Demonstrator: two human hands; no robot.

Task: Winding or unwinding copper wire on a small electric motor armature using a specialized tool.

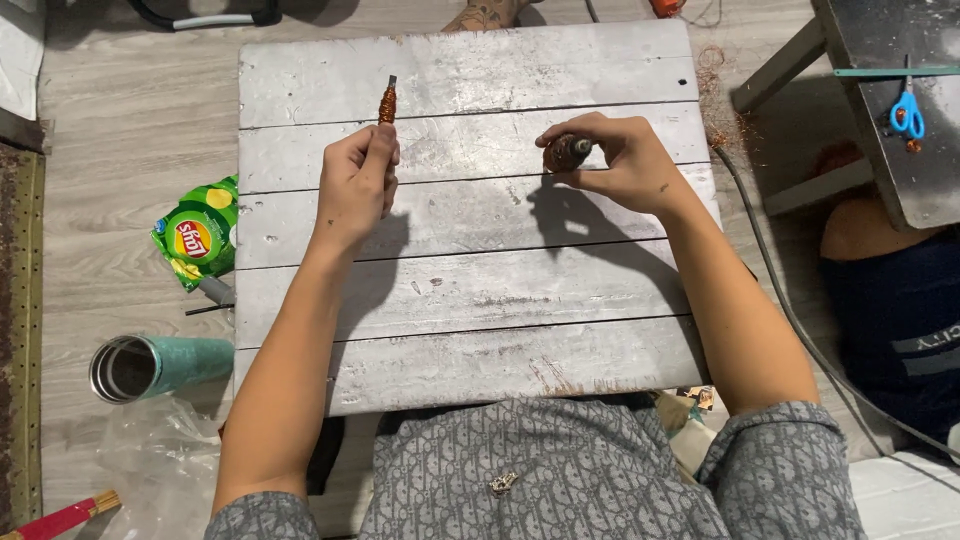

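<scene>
Holding: left hand [358, 183] fingers clamped on a thin metal rod wrapped in copper-coloured wire [387, 102], upright above the tabletop | right hand [620, 160] fingers closed round a small dark cylindrical part [566, 153] | progress: rod's upper stretch already wound, tip bare | surface: grey plank tabletop [470, 290] | beyond: blue-handled scissors [907, 113] on side bench.

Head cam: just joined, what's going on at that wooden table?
A person sits at a grey plank table. Their left hand holds up a thin rod wound with copper wire; their right hand holds a small dark coil-like part just above the boards. Blue scissors lie on a side bench, and a chip bag and a teal tumbler on the floor.
</scene>
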